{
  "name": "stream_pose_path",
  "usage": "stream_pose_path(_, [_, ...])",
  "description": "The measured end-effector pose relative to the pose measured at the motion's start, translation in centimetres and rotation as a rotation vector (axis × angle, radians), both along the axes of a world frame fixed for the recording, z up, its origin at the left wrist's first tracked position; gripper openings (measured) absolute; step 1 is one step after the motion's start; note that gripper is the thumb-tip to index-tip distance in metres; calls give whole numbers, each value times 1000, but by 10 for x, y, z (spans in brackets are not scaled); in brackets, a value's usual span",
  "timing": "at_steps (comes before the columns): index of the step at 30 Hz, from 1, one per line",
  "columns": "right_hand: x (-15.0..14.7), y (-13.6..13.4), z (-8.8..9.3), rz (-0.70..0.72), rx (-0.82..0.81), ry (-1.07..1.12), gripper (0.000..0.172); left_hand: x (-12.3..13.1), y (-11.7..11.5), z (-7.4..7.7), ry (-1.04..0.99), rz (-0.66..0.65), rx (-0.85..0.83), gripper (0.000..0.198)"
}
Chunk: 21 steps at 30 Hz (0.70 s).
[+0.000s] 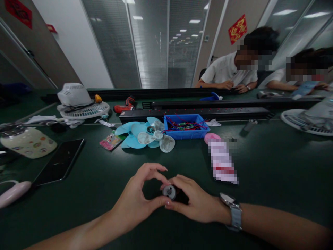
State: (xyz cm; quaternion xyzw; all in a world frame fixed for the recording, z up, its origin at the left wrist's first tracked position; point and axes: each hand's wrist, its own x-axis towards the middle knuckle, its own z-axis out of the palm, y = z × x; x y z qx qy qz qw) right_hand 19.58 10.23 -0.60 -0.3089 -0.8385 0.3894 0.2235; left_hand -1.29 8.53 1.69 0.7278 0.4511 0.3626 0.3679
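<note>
Between my hands, above the dark green table, is a small metal motor (169, 192), its round grey end with a central hub and small dark holes turned toward me. My right hand (196, 199), with a watch (231, 210) on its wrist, grips the motor from the right between thumb and fingers. From the left, my left hand (137, 196) pinches its rim with the thumb below and a fingertip above, the other fingers arched. The back of the motor is hidden by the right fingers.
Beyond my hands lie blue and clear fan blades (139, 133) and a blue bin (187, 133) of wired circuit boards. A phone-shaped blurred item (223, 163) lies right, a black tablet (61, 161) left. Behind are a red drill (125, 106) and fan housings (75, 95). Two people sit opposite.
</note>
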Motion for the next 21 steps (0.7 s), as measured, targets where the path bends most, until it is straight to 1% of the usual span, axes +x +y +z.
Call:
stream_pose_path(5, [1, 0, -3, 3, -13, -2, 35, -1, 1, 2, 74, -14, -17, 55])
stream_pose_path(8, [1, 0, -5, -7, -8, 7, 33, -1, 2, 4, 29, -60, -75, 54])
stream_pose_path(11, [0, 0, -5, -11, 19, 7, 25, 1, 2, 7, -54, -135, -147, 60])
stream_pose_path(14, [-1, 0, -5, -8, 24, 1, 24, 1, 3, 9, -76, -172, -172, 64])
stream_pose_path(17, [0, 0, -4, -8, 2, -19, 29, -3, 5, 12, 4, -152, -111, 63])
stream_pose_path(21, [1, 0, -4, -6, 13, -32, 32, -7, 8, 14, 153, -93, 65, 56])
